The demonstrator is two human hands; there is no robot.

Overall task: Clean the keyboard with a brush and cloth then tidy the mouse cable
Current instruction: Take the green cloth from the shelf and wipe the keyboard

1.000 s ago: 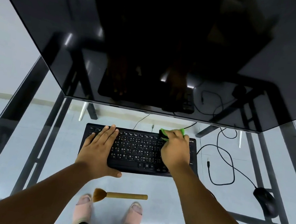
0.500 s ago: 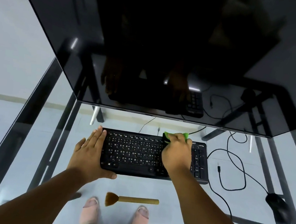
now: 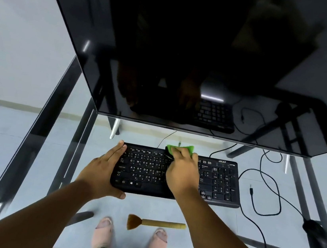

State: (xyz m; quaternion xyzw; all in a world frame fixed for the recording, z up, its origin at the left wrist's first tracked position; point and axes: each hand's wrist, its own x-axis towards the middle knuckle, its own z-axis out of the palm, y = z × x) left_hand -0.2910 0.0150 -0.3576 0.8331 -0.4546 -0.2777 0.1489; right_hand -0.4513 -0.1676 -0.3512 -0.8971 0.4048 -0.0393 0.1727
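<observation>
Now right hand (image 3: 182, 173) cloth-down (image 3: 180, 148) on keyboard (image 3: 217, 181)

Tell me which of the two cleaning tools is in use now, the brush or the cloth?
The green cloth: the right hand presses it on the keyboard. The brush lies untouched on the glass.

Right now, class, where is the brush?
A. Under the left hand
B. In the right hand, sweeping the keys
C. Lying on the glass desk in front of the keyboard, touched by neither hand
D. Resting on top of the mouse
C: the brush lies alone on the glass desk, nearer the person than the keyboard, while the right hand holds the green cloth and the left hand steadies the keyboard's end.
</observation>
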